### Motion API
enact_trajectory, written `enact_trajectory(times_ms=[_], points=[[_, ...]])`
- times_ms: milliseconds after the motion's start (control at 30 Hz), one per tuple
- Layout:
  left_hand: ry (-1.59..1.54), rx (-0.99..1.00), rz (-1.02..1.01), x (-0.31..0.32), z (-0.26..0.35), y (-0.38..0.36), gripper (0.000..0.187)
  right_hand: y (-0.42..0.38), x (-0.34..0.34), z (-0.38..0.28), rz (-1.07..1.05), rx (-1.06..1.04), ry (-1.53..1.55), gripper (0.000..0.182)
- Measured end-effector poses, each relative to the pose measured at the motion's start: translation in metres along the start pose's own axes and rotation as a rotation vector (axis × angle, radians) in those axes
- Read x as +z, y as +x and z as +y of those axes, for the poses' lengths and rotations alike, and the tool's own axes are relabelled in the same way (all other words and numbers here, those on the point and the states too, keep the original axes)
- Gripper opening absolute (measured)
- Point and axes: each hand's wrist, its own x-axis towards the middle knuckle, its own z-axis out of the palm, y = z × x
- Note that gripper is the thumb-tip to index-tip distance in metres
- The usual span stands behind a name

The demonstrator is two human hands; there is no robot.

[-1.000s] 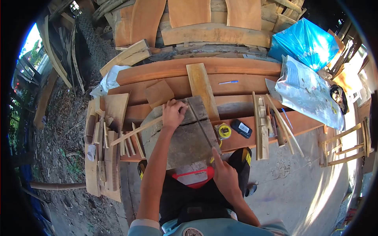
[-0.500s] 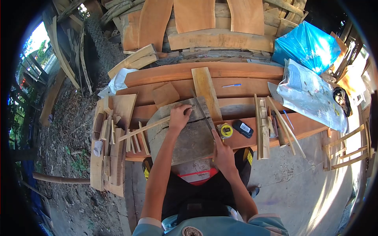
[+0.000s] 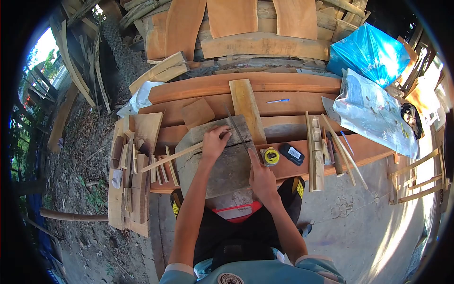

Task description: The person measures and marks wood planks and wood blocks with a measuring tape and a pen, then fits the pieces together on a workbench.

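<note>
A slender wooden strip lies slanted over a worn grey board. My left hand is closed around the strip's right end, fingers bent over it. My right hand grips a long, thin, dark metal blade, its index finger stretched along the tool. The blade points up and away, slanting across the board's right part, just right of my left fingertips. The handle is hidden in my palm. Right beside that hand sits a yellow tape measure.
A black box with a white label stands right of the tape measure. Wood strips and a hammer-like handle lie farther right. Offcuts rest on a plank at left. Beyond are a blue pen, clear plastic and a blue bag.
My right hand and the blade have shifted slightly left and away from me, closer to my left fingers. My left hand and the strip are nearly unmoved.
</note>
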Motion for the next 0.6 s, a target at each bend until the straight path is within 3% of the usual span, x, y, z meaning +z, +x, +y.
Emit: enact_trajectory(times_ms=[133, 600], points=[[0.099, 0.059, -0.009, -0.002, 0.0, -0.001, 0.014, 0.016, 0.015, 0.0, 0.031, -0.078, -0.025, 0.064], [0.202, 0.077, 0.024, -0.002, 0.004, -0.002, 0.013, 0.035, 0.022, -0.018, -0.019, -0.03, -0.252, 0.065]])
